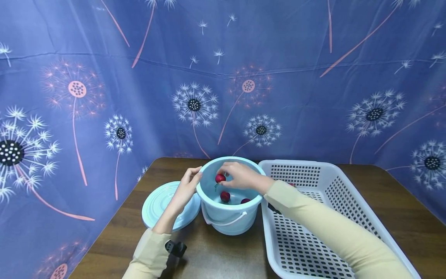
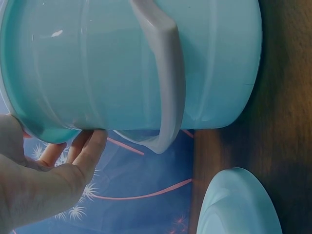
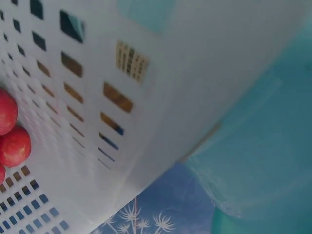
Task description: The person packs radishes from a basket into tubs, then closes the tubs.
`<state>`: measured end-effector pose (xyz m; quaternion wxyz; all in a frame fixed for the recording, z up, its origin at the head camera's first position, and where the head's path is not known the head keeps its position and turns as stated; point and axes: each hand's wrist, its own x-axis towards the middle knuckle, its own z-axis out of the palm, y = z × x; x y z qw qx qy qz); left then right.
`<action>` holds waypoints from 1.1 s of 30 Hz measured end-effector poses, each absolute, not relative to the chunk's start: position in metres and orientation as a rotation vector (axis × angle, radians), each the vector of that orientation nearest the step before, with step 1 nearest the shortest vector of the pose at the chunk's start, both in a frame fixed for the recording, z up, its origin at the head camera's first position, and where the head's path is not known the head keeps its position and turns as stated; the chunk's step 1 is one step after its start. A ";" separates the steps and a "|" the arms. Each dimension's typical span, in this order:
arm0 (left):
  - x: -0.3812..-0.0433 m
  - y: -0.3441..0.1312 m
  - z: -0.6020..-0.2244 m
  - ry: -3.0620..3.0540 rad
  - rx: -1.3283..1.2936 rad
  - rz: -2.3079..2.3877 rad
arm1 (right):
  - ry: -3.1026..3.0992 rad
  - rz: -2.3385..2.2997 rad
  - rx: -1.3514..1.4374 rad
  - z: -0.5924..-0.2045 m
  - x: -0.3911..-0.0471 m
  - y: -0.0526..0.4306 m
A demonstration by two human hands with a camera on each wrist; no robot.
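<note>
A red fruit (image 1: 220,178) is pinched between the thumb and fingers of the right grip (image 1: 244,177) and is held within the mouth of a light-blue bucket (image 1: 223,221). Its thin green stem hangs below it, free of the fingertips. It seems to be held by its sides so that the round body is well controlled and the underside is left exposed. The right grip is not shown in the right wrist view, so the pinch is read from the head view alone.

The bucket's rim is held by the left grip (image 1: 182,192), its fingers set against the outer wall; this is presumably done so that the bucket is steadied. The white handle (image 2: 170,87) is folded down along the wall, by which the opening is left unobstructed.

Two more red fruits, one near the middle (image 1: 225,197) and one partly hidden by the front rim (image 1: 245,200), are contained in the bucket.

The bucket is placed toward the far edge of the surface (image 1: 240,252). A lid (image 1: 158,207) is laid flat toward the left edge, probably set aside so that the bucket can be reached into. Toward the right edge a perforated basket (image 1: 270,240) is placed close beside the bucket, perhaps for a short reach; further red fruits (image 3: 14,146) are held in it. Whether basket and bucket touch cannot be told.
</note>
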<state>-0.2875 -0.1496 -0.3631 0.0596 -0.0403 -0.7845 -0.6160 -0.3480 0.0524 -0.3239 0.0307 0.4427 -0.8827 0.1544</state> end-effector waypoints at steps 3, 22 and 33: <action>-0.286 -0.149 -0.363 -2.365 -0.112 -1.870 | -2.745 0.457 1.360 -0.325 -0.348 0.051; -0.286 -0.149 -0.362 -2.358 -0.124 -1.885 | -2.790 0.347 1.340 -0.327 -0.351 0.046; -0.287 -0.150 -0.363 -2.349 -0.126 -1.885 | -2.786 0.375 1.339 -0.328 -0.352 0.047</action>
